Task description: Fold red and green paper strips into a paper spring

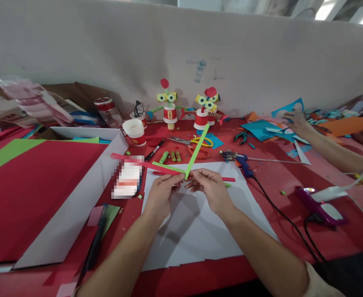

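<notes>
Above a sheet of white paper (200, 222), both my hands pinch the corner where two paper strips meet. The green paper strip (198, 150) slants up and away from the fingers. To the left runs a red paper strip (138, 162). My left hand (162, 192) closes thumb and fingers at this corner. My right hand (210, 187) pinches the same spot from the other side. Just beyond lie folded green paper springs (164, 156). More red and green strips lie on the white paper, partly behind my fingers.
Two paper-cup figures (169, 113) stand at the back. Scissors (184, 141) and a glue gun (245, 164) lie beyond the paper; its cord runs near a purple power strip (320, 206). A white box (73, 210) is at left. Another person's hand (294, 121) holds blue paper at right.
</notes>
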Demonstrator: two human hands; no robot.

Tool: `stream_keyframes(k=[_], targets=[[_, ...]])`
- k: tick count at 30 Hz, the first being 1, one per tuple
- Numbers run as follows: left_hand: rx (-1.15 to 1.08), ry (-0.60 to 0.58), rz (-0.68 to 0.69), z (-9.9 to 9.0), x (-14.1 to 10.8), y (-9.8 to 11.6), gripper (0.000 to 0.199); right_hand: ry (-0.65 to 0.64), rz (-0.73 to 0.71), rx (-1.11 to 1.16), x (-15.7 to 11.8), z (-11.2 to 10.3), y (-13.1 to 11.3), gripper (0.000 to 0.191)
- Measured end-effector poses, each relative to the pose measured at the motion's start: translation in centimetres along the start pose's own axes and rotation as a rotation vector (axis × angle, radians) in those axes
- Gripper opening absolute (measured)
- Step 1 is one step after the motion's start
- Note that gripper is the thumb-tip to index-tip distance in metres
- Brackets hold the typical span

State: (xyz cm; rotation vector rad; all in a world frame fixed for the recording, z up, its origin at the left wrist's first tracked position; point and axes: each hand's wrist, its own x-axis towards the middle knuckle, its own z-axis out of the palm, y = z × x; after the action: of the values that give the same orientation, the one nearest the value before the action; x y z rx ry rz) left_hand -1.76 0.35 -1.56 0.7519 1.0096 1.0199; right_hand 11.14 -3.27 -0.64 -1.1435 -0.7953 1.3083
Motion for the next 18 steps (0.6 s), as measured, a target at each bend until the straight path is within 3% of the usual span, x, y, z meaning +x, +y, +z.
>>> stream_keyframes(k=[4,9,18], targets=[[-0.148,0.006,-0.077,0.1,0.1,0.0,0.021,-0.060,-0.147,-0.102,-0.2,0.1,0.4,0.021],[-0.208,-0.037,-0.079,0.4,-0.3,-0.1,0.021,0.014,-0.400,-0.291,-0.6,0.4,1.3,0.021],[-0.183,-0.107,-0.078,0.5,-0.8,0.0,0.022,0.032,-0.362,-0.215,-0.7,0.4,0.7,0.010]])
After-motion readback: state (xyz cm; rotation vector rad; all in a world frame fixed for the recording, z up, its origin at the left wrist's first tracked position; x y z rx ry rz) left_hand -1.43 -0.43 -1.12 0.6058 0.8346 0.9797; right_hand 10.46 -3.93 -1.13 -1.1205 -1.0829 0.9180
